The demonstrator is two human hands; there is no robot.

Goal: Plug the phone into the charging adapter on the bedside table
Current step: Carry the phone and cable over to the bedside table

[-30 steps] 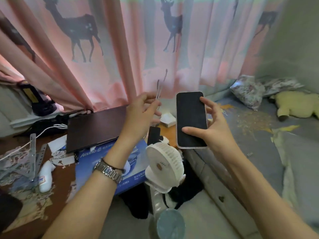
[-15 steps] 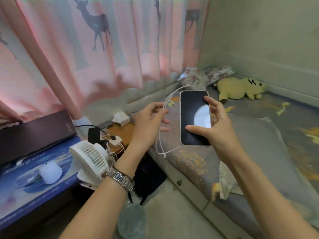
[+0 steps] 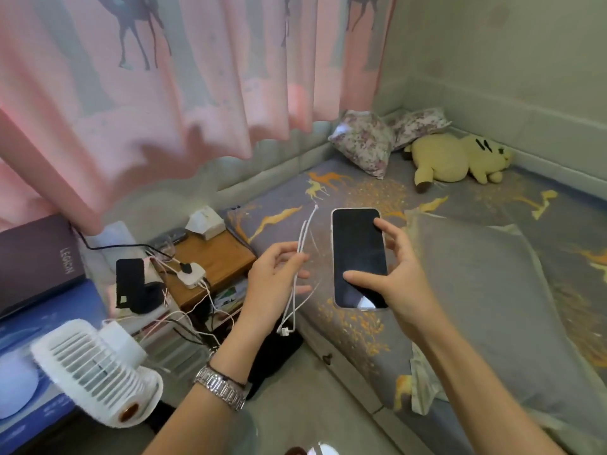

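My right hand (image 3: pixel 391 274) holds a phone (image 3: pixel 358 257) upright, dark screen facing me, above the bed's edge. My left hand (image 3: pixel 272 280) pinches a folded white charging cable (image 3: pixel 303 238); its loop sticks up past my fingers and its plug end (image 3: pixel 285 331) dangles below the hand. The cable is apart from the phone. A white charging adapter (image 3: pixel 192 274) with several cables plugged in sits on the small wooden bedside table (image 3: pixel 216 254), left of my left hand.
A white desk fan (image 3: pixel 95 372) stands at lower left beside a blue box (image 3: pixel 49 323). A black phone stand (image 3: pixel 131 284) and a laptop (image 3: pixel 36 257) lie left of the table. The bed (image 3: pixel 460 290) carries pillows and a yellow plush toy (image 3: pixel 456 162). Pink curtains hang behind.
The view has swung right and down toward the bed and bedside table. My left hand now holds the cable with its plug end hanging lower; the phone stays in my right hand.
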